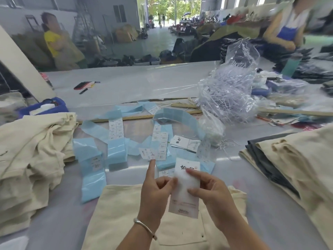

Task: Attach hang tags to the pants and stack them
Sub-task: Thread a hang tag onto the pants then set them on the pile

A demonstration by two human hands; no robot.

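Observation:
A white hang tag (pixel 185 201) with black lettering is held upright over cream pants (pixel 115 219) that lie flat at the table's front edge. My right hand (pixel 207 190) pinches the tag's right side between thumb and fingers. My left hand (pixel 155 188) holds its left edge with curled fingers, the forefinger stretched out toward a small white sticker (pixel 153 153) on a blue backing strip. More hang tags (pixel 185 143) lie just beyond.
Blue sticker strips (pixel 93 170) litter the table's middle. A heap of cream pants (pixel 32 152) sits left, a stack of cream and grey pants (pixel 288 163) right. A bag of plastic tag strings (pixel 228 94) stands behind. A blue bin (pixel 43 105) is far left. People stand beyond.

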